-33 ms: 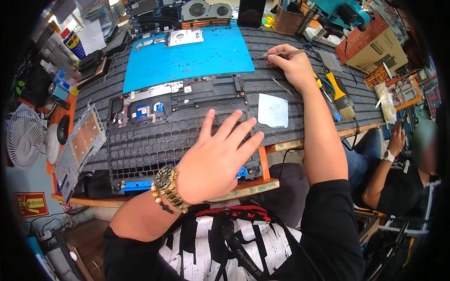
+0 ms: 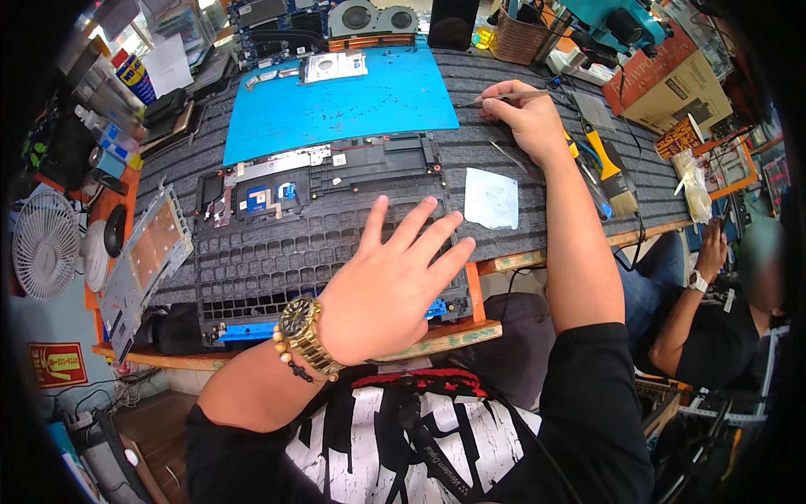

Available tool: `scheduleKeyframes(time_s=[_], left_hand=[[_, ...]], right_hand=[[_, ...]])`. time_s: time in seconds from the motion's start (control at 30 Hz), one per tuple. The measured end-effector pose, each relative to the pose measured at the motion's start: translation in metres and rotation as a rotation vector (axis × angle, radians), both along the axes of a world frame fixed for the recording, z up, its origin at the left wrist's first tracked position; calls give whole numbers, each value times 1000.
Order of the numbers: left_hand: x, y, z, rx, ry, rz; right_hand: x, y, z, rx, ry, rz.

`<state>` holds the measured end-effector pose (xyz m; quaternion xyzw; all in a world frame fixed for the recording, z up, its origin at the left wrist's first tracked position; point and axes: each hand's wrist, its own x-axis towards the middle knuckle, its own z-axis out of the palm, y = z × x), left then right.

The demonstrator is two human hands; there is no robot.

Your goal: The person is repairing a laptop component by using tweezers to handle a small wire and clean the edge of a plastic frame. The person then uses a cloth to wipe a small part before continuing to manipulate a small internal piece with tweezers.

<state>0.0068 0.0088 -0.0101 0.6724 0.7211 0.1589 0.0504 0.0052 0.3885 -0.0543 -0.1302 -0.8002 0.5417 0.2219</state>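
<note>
My left hand point(image 2: 395, 277) lies with fingers spread over a black laptop palm-rest frame point(image 2: 252, 252) with empty key openings. It holds nothing. Bits of metal plate and a small blue board point(image 2: 256, 199) sit in the frame's far part. My right hand point(image 2: 529, 118) rests on the grey striped mat, closed in a pinch round slim metal tweezers point(image 2: 504, 97), whose tip points left. Beside the frame lies a white square sheet point(image 2: 492, 200). Another thin metal tool point(image 2: 508, 156) lies near my right wrist.
Beyond the frame, a blue mat point(image 2: 336, 113) bears a hard drive point(image 2: 333, 66) and small screws. A fan assembly point(image 2: 374, 21) lies behind it. A metal plate point(image 2: 147, 260) leans at left. A brush point(image 2: 617, 181) lies at right; a person point(image 2: 714, 328) sits beyond.
</note>
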Motion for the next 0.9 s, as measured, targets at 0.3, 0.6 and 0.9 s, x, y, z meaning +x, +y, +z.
scheduleKeyframes(time_s=[0.3,0.6,0.9], left_hand=[[-5,-2,-4,-35,7,66],[-5,-14,-9,8,22,79],[-2,-10,-13,26,33,52]], right_hand=[[13,4,2,-32,129,33],[109,-80,45,-90,253,138],[191,-145,-3,-392,176,130]])
